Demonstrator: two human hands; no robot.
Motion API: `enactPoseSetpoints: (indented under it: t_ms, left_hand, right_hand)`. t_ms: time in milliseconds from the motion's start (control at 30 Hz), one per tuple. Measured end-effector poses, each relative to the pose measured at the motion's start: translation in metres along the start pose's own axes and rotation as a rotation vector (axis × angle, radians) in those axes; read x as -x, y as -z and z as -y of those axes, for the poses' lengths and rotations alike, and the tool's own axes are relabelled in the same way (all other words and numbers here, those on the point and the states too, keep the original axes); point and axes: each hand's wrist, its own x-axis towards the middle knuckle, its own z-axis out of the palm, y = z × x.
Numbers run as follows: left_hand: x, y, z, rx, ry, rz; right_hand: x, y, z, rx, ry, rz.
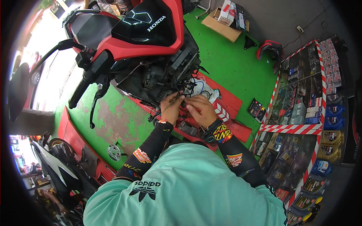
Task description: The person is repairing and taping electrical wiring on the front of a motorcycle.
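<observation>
Both my hands are close together at the exposed front of a red and black motorcycle (180, 32), among loose dark wires (187, 86). My left hand (171, 109) has its fingers closed on a thin wire that runs across it. Just to the right, my right hand (202, 110) pinches at the same wiring, thumb and fingertips together. The exact spot between the fingertips is too small to make out. Beyond the hands, a whitish sheet (208, 87) with a wire loop on it lies on the red platform (230, 98).
To the left project the handlebar grip (78, 92) and brake lever (92, 109). A round metal disc (114, 152) lies on the green floor (230, 56). At right stands a glass display case (292, 130) edged in red and white stripes. An open cardboard box (220, 30) sits farther back.
</observation>
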Motion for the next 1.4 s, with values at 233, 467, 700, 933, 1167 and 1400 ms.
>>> enactPoseSetpoints:
  t_ms: [233,467,700,933,1167,1400]
  left_hand:
    - [0.0,-0.003,0.0,-0.083,-0.089,0.028]
    - [-0.006,0.0,0.014,-0.165,-0.191,0.002]
    - [-0.004,0.0,0.013,-0.441,-0.274,-0.078]
    - [0.003,-0.006,-0.001,-0.582,-0.369,-0.128]
    - [0.005,-0.008,-0.002,-0.574,-0.436,0.044]
    - [0.003,-0.004,0.004,-0.283,-0.126,0.062]
  right_hand:
    - [-0.022,-0.004,0.001,0.139,-0.12,-0.208]
    - [-0.025,-0.001,-0.01,0.277,-0.093,-0.069]
    - [-0.022,-0.003,-0.006,0.356,-0.002,-0.104]
    - [-0.016,-0.01,-0.006,0.292,-0.05,-0.192]
    - [-0.013,-0.011,-0.007,0.257,-0.161,-0.251]
    - [-0.014,-0.015,-0.014,0.092,-0.224,-0.282]
